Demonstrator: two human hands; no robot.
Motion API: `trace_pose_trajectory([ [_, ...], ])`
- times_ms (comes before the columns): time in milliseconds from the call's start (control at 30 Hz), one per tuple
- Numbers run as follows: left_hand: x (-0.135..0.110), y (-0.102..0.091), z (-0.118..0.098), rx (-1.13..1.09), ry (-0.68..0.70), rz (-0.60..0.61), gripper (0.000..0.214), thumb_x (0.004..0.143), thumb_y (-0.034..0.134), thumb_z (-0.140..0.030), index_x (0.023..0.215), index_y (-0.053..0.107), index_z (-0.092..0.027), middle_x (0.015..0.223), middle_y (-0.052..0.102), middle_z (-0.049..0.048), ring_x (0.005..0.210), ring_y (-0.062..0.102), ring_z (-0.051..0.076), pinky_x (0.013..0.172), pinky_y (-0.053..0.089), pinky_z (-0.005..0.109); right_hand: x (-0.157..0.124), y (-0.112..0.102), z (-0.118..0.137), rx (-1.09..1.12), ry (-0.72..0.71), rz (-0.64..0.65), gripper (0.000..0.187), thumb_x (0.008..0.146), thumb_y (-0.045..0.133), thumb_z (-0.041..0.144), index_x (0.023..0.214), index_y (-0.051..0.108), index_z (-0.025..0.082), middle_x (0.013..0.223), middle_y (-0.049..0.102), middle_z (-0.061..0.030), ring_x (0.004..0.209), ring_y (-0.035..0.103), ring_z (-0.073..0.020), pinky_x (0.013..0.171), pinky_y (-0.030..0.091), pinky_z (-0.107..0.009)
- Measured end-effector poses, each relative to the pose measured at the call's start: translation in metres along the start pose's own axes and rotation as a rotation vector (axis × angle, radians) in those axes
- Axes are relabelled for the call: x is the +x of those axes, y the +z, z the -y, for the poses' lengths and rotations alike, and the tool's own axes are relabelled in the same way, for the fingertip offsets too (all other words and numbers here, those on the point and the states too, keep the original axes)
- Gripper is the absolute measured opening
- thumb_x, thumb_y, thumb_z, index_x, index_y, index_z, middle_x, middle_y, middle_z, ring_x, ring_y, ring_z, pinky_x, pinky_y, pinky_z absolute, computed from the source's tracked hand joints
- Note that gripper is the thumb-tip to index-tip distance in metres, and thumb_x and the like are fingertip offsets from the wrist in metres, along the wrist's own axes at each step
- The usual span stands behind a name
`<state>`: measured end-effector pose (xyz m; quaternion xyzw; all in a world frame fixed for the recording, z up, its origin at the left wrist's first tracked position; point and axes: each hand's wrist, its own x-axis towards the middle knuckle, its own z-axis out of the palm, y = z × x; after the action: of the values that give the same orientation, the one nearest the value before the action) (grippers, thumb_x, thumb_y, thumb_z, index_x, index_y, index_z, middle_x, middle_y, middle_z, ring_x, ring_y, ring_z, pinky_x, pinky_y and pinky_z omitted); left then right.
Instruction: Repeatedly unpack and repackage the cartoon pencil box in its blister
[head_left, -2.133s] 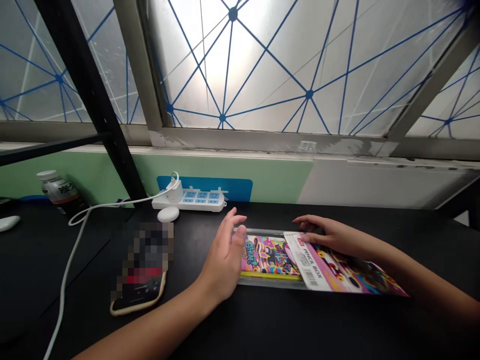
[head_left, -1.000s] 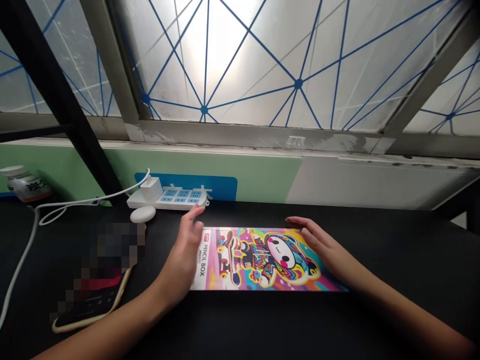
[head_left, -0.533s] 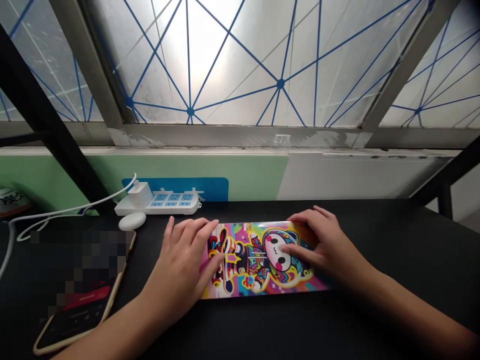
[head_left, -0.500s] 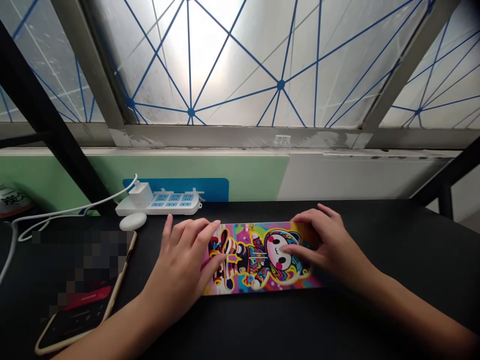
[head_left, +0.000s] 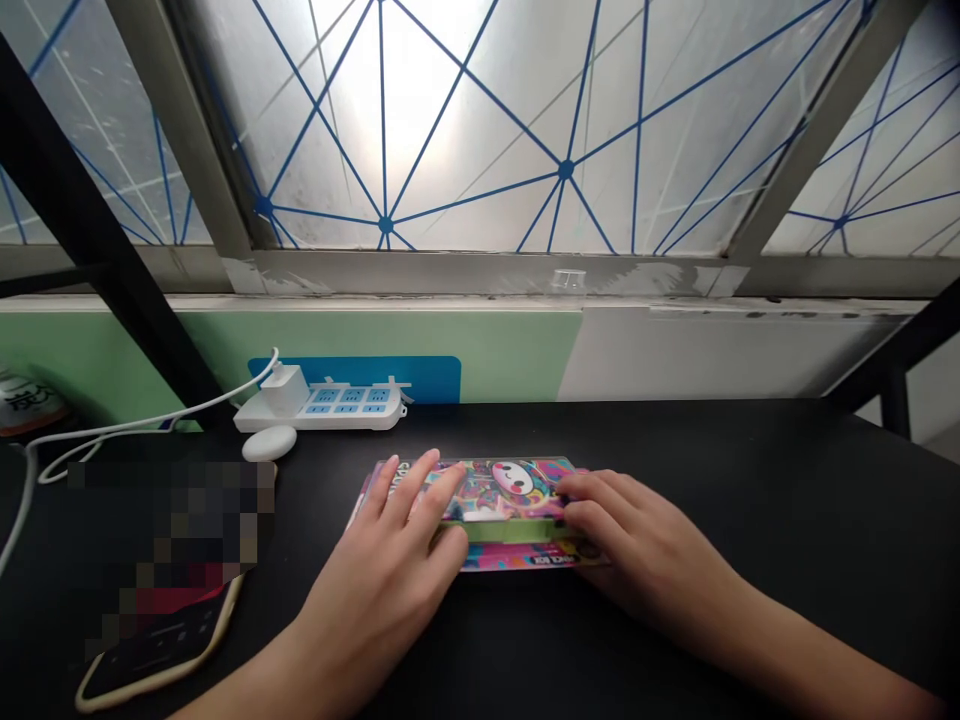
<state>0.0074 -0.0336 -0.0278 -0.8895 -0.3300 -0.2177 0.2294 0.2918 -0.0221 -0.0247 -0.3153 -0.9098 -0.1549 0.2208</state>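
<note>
A colourful pencil box [head_left: 510, 485] with a cartoon face lies flat on the black desk [head_left: 750, 480], right in front of me. A green strip shows along its near side. My left hand [head_left: 390, 570] lies over the box's left part, fingers on top and thumb at the near edge. My right hand [head_left: 645, 545] holds the right near corner, its fingertips on the green strip. Both hands hide parts of the lid.
A white power strip [head_left: 337, 405] with a plugged charger and white cable [head_left: 112, 432] sits by the wall. In front of it lies a white oval object [head_left: 268, 442]. A phone [head_left: 150, 640] rests at the near left, and a bottle [head_left: 19, 400] stands at the left edge.
The box's printed face looks shorter and its green near side has come into sight. Both hands slid from the top of the box toward its near edge.
</note>
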Motion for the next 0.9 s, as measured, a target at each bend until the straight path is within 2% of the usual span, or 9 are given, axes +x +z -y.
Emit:
trace_pose_trajectory([
  [67, -0.001, 0.008, -0.002, -0.058, -0.017, 0.063, 0.013, 0.093, 0.054, -0.022, 0.086, 0.062, -0.016, 0.135, 0.059, 0.0208, 0.126, 0.055, 0.041, 0.098, 0.048, 0.059, 0.001, 0.006, 0.003, 0.046, 0.015, 0.061, 0.033, 0.085, 0.057, 0.017, 0.118, 0.055, 0.017, 0.113, 0.069, -0.0148, 0.093, 0.064, -0.0292, 0.08, 0.056, -0.045],
  [133, -0.001, 0.011, -0.003, -0.121, -0.057, 0.086, 0.021, 0.094, 0.057, -0.035, 0.096, 0.063, -0.015, 0.129, 0.064, 0.0195, 0.119, 0.06, 0.039, 0.094, 0.052, 0.056, 0.002, 0.007, 0.003, 0.099, 0.043, 0.121, 0.047, 0.083, 0.059, 0.017, 0.129, 0.051, 0.015, 0.12, 0.065, -0.0161, 0.101, 0.061, -0.0304, 0.087, 0.055, -0.048],
  [267, -0.001, 0.012, 0.001, -0.179, -0.108, 0.09, 0.04, 0.094, 0.055, -0.041, 0.123, 0.058, -0.014, 0.124, 0.068, 0.0163, 0.112, 0.064, 0.035, 0.091, 0.053, 0.052, 0.003, -0.001, -0.001, 0.216, 0.095, 0.238, 0.044, 0.088, 0.065, 0.031, 0.13, 0.055, 0.024, 0.123, 0.062, -0.0122, 0.108, 0.059, -0.0295, 0.092, 0.053, -0.046],
  [400, -0.005, 0.02, 0.008, -0.115, -0.213, 0.175, 0.057, 0.094, 0.052, -0.05, 0.139, 0.049, -0.016, 0.142, 0.056, 0.0181, 0.13, 0.051, 0.04, 0.1, 0.045, 0.058, 0.002, -0.004, -0.005, 0.33, 0.185, 0.26, 0.041, 0.09, 0.065, 0.043, 0.128, 0.058, 0.028, 0.127, 0.062, -0.0106, 0.115, 0.058, -0.029, 0.097, 0.052, -0.046],
  [467, -0.007, 0.026, 0.01, -0.072, -0.251, 0.214, 0.063, 0.094, 0.049, -0.055, 0.143, 0.046, -0.016, 0.148, 0.05, 0.0193, 0.136, 0.044, 0.042, 0.102, 0.042, 0.061, -0.001, 0.0, -0.007, 0.351, 0.247, 0.242, 0.047, 0.09, 0.064, 0.046, 0.133, 0.055, 0.028, 0.136, 0.057, -0.012, 0.124, 0.054, -0.0312, 0.101, 0.049, -0.049],
  [567, -0.009, 0.031, 0.012, -0.051, -0.264, 0.247, 0.063, 0.094, 0.051, -0.056, 0.144, 0.046, -0.019, 0.148, 0.05, 0.0194, 0.135, 0.045, 0.043, 0.102, 0.041, 0.062, -0.004, 0.008, -0.013, 0.359, 0.355, 0.25, 0.059, 0.09, 0.062, 0.052, 0.142, 0.047, 0.028, 0.151, 0.044, -0.0147, 0.139, 0.041, -0.0354, 0.108, 0.042, -0.056],
  [700, -0.008, 0.028, 0.014, -0.065, -0.274, 0.235, 0.059, 0.089, 0.063, -0.051, 0.139, 0.05, -0.022, 0.14, 0.056, 0.0171, 0.126, 0.052, 0.041, 0.101, 0.042, 0.061, -0.006, 0.012, -0.021, 0.423, 0.503, 0.301, 0.071, 0.091, 0.055, 0.059, 0.15, 0.032, 0.026, 0.161, 0.03, -0.0164, 0.146, 0.029, -0.0366, 0.113, 0.033, -0.062],
  [800, -0.006, 0.022, 0.016, -0.12, -0.289, 0.197, 0.056, 0.08, 0.074, -0.049, 0.126, 0.057, -0.021, 0.13, 0.059, 0.0152, 0.118, 0.053, 0.038, 0.1, 0.043, 0.059, -0.007, 0.012, -0.026, 0.508, 0.627, 0.349, 0.084, 0.087, 0.058, 0.064, 0.154, 0.023, 0.025, 0.158, 0.035, -0.0169, 0.143, 0.035, -0.036, 0.113, 0.036, -0.059],
  [900, -0.004, 0.017, 0.015, -0.161, -0.275, 0.142, 0.062, 0.074, 0.081, -0.045, 0.125, 0.054, -0.021, 0.124, 0.057, 0.0139, 0.113, 0.052, 0.035, 0.099, 0.045, 0.056, -0.008, 0.011, -0.029, 0.587, 0.692, 0.366, 0.092, 0.082, 0.065, 0.065, 0.154, 0.022, 0.025, 0.152, 0.042, -0.0161, 0.138, 0.044, -0.0349, 0.11, 0.042, -0.054],
])
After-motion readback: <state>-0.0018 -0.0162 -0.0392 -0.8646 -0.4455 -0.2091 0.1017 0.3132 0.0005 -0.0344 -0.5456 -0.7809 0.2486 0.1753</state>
